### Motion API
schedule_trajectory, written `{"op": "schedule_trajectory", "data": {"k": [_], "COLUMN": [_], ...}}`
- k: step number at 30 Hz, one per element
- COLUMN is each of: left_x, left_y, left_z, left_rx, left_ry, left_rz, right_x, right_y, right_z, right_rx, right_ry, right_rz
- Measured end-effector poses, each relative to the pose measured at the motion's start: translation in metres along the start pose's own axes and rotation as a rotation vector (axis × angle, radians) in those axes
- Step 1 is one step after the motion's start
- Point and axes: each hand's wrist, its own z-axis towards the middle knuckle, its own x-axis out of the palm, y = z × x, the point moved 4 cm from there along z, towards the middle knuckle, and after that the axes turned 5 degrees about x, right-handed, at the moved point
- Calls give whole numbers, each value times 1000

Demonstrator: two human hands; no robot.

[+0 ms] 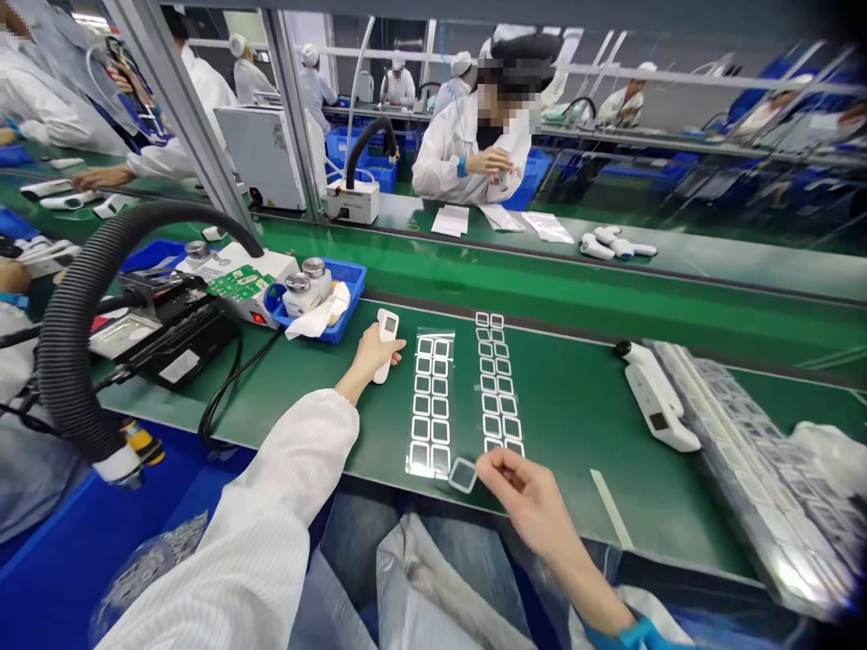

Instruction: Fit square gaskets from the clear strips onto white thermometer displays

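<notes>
My left hand (369,354) is shut on a white handheld infrared thermometer (387,341), its small screen facing up. To the right lies a clear sheet of square white-edged frames (431,402), with a looser strip of similar frames (497,379) beyond it. My right hand (521,495) pinches the corner of a single clear square frame (463,475) just below the sheet's near end. Another white thermometer (660,397) lies on the green bench mat (569,451) to the right, its screen partly visible.
A stack of plastic-wrapped sheets (745,460) lies at the right. A blue tray (318,302) holds metal-lidded bottles and a cloth. A black ribbed hose (71,352) and bench equipment stand at the left. Across a green conveyor, a co-worker in white (467,153) sits behind papers.
</notes>
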Motion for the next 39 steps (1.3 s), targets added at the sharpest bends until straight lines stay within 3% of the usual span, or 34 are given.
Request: {"op": "schedule_trajectory", "data": {"k": [3,6,11,16,24,39], "left_x": [-20,-34,-45,-44,-34,-25], "left_y": [9,21,37,51,74,62], "left_z": [-50,-107,-195,-250,-282,-292], "left_rx": [29,35,6,-73,-193,-326], "left_ry": [-18,-24,-42,-96,-81,-77], "left_rz": [-49,-103,-178,-319,-513,-695], "right_x": [20,37,49,52,53,59], "right_y": [-33,-49,-44,-35,-27,-24], "right_z": [-30,-41,-45,-48,-52,-55], "right_rx": [135,232,407,441,414,424], "right_ry": [56,81,136,198,199,251], "right_rz": [119,214,387,451,436,439]}}
